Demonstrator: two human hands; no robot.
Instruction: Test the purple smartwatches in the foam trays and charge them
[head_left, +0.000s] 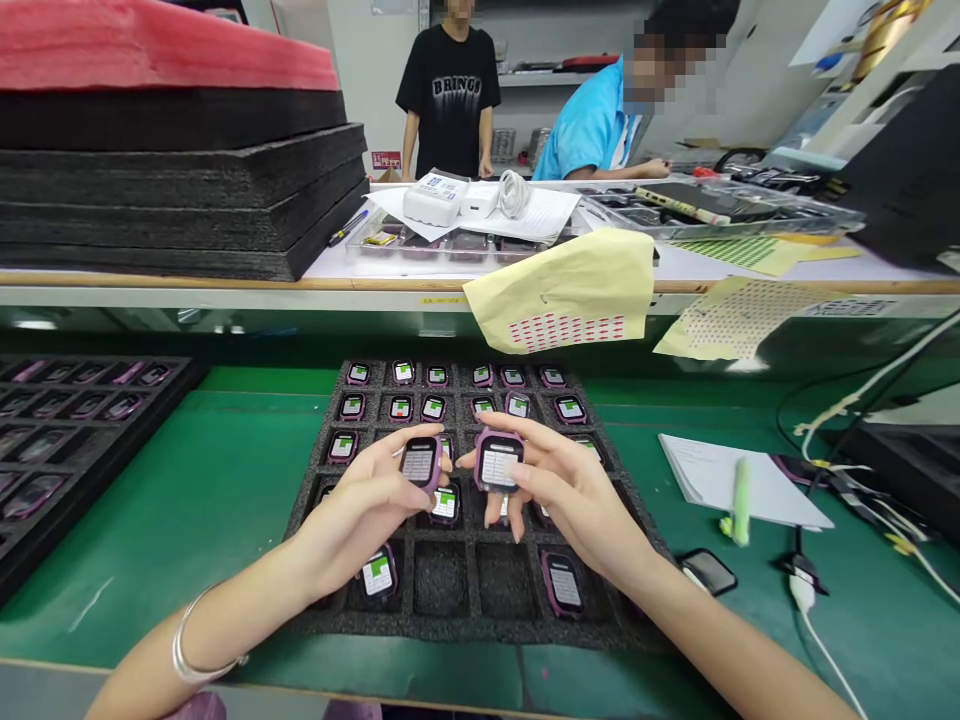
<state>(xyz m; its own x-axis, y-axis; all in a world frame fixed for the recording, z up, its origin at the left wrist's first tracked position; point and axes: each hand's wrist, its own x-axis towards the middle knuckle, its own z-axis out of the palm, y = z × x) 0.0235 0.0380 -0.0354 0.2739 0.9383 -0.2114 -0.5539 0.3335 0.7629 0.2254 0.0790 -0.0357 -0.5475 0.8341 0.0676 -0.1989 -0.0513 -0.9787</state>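
My left hand [382, 492] is closed around a purple smartwatch body [421, 462], its lit screen tilted toward me. In my right hand [562, 480] is a second purple smartwatch body [499, 462], held by its edges with the thumb on the lower right of the lit screen. Both are above a black foam tray [439, 585] whose square pockets hold several similar watches. One watch [379, 574] with a white and green screen sits at the front left of the tray, another [562, 582] with a greyish screen at the front right. Two front pockets between them hold nothing.
Another foam tray of watches [82, 400] lies left. To the right are white papers [735, 475], a green pen-like object [740, 500], a loose watch-shaped piece [709, 571] and cables [806, 590]. Stacked black foam [187, 190] stands on the shelf; two people are beyond.
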